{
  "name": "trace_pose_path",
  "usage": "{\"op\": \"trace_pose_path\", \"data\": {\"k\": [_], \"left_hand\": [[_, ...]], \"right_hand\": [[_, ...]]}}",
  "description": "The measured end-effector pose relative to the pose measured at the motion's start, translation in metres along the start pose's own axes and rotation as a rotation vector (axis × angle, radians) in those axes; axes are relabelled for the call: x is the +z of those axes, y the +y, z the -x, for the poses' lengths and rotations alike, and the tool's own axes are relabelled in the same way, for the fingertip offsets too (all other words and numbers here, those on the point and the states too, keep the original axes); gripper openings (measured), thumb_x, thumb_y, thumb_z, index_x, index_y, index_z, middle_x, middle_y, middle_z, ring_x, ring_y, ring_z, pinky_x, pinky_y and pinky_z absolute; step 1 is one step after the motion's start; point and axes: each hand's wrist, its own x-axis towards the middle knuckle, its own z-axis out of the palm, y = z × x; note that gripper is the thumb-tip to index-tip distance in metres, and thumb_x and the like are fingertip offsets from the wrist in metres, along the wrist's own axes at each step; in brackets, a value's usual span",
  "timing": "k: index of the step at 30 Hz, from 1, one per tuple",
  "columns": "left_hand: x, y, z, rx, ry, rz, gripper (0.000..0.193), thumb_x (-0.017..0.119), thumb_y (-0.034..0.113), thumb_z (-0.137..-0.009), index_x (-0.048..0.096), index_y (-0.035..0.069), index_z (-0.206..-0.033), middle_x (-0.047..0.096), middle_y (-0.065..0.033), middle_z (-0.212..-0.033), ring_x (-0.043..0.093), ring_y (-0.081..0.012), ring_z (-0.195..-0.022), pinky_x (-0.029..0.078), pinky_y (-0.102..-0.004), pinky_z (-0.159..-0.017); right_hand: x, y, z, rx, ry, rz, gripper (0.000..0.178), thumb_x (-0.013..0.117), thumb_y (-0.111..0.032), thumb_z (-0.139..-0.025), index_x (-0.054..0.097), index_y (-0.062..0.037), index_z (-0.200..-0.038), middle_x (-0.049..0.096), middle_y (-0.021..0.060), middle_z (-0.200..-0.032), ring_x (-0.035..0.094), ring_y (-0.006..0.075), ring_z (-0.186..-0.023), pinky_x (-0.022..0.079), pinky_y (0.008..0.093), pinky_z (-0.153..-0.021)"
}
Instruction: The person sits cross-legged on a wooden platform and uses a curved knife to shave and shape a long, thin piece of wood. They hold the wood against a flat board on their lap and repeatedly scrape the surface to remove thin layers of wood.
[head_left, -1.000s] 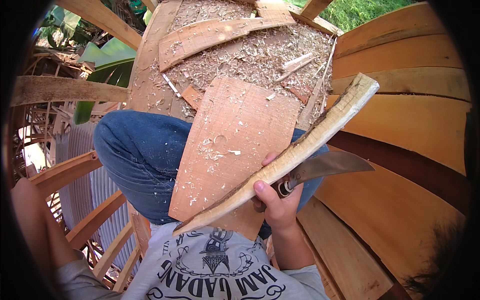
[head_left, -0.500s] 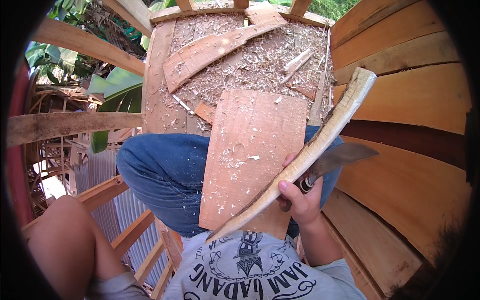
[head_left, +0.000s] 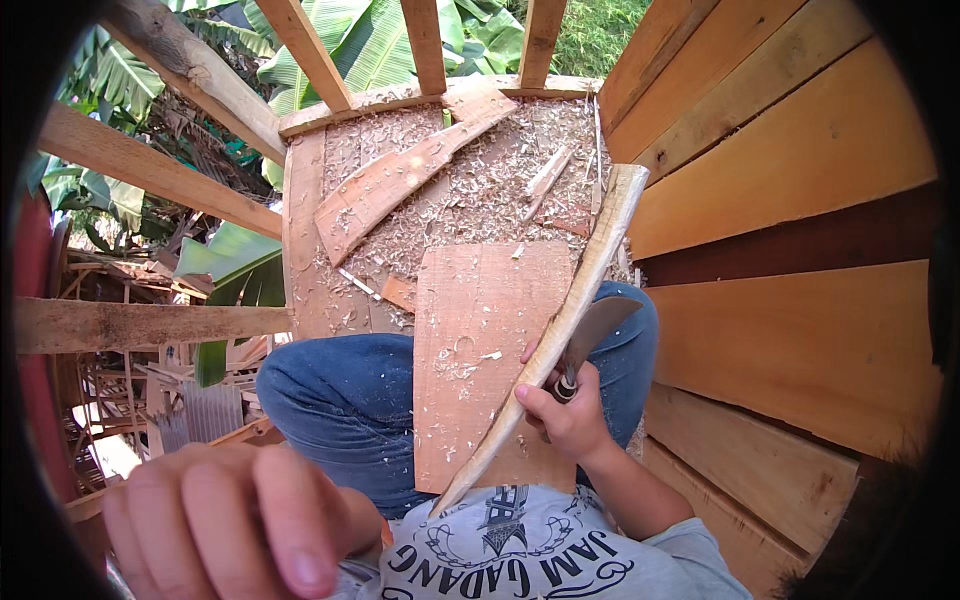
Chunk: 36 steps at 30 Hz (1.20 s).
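Observation:
My right hand [head_left: 570,410] is closed round the dark handle of a broad-bladed knife [head_left: 600,325] and also grips a long, curved strip of wood [head_left: 560,330]. The strip is pale, with a rough dark edge, and slants from near my shirt up toward the far right. Behind it, the knife's blade points up and to the right. Under both lies a wide, flat board [head_left: 470,350] across my lap, sprinkled with shavings. Close to the camera at the lower left, my left hand [head_left: 230,520] is raised, its fingers bent loosely and its palm hidden; nothing shows in it.
Shavings cover the plank floor [head_left: 390,225] ahead of me. A curved board [head_left: 400,180] and some offcuts [head_left: 548,172] lie there. Plank walling [head_left: 790,330] rises on the right, and rails [head_left: 150,325] with banana leaves beyond stand on the left.
My left hand has risen into view at the lower left, where a bent arm showed before. The view has shifted, so the wood strip, knife and right hand appear further left.

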Motion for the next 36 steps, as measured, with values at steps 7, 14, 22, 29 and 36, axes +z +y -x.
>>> {"op": "trace_pose_path", "data": {"k": [7, 14, 22, 29, 36], "left_hand": [[0.036, -0.051, 0.065, -0.347, 0.135, 0.442, 0.022, 0.066, 0.012, -0.083, 0.06, 0.002, -0.102, 0.06, -0.0134, -0.097, 0.06, -0.0242, -0.094, 0.046, -0.0365, -0.085], [0.054, -0.035, 0.057, -0.633, -0.354, 0.672, 0.035, 0.068, 0.017, -0.087, 0.06, 0.0, -0.116, 0.063, -0.0155, -0.105, 0.061, -0.0244, -0.098, 0.048, -0.0318, -0.086], [-0.058, -0.009, 0.088, -0.82, -0.097, -0.209, 0.032, 0.065, 0.021, -0.087, 0.055, -0.003, -0.105, 0.062, -0.0138, -0.096, 0.062, -0.0222, -0.093, 0.048, -0.0362, -0.086], [-0.101, 0.035, 0.162, -1.214, -0.062, -0.821, 0.06, 0.064, 0.003, -0.085, 0.031, 0.004, -0.135, 0.049, -0.0101, -0.122, 0.052, -0.0214, -0.109, 0.042, -0.033, -0.095], [-0.096, 0.027, 0.179, -1.355, -0.003, -0.853, 0.062, 0.063, -0.003, -0.083, 0.03, 0.004, -0.136, 0.053, -0.0088, -0.101, 0.054, -0.0165, -0.089, 0.048, -0.0276, -0.074]], "right_hand": [[0.009, 0.003, 0.008, 0.002, 0.035, 0.025, 0.03, 0.064, -0.007, -0.08, 0.049, -0.003, -0.106, 0.05, -0.0003, -0.068, 0.043, 0.005, -0.046, 0.032, 0.0208, -0.04], [0.026, 0.01, 0.013, -0.088, 0.046, 0.012, 0.03, 0.06, -0.007, -0.079, 0.047, -0.0017, -0.106, 0.049, 0.0009, -0.063, 0.044, 0.0064, -0.045, 0.035, 0.0202, -0.039], [0.006, 0.002, 0.005, -0.087, 0.051, 0.072, 0.026, 0.068, -0.011, -0.082, 0.055, -0.0004, -0.102, 0.055, -0.0006, -0.075, 0.05, 0.0045, -0.063, 0.041, 0.021, -0.055], [0.015, 0.023, -0.013, -0.275, 0.035, 0.093, 0.038, 0.066, -0.014, -0.076, 0.056, 0.0064, -0.106, 0.059, 0.011, -0.087, 0.056, 0.0143, -0.078, 0.048, 0.0306, -0.072], [0.022, 0.01, -0.001, -0.366, 0.023, 0.02, 0.041, 0.063, -0.013, -0.075, 0.053, 0.0075, -0.109, 0.06, 0.0134, -0.088, 0.058, 0.0167, -0.081, 0.047, 0.031, -0.075]]}}
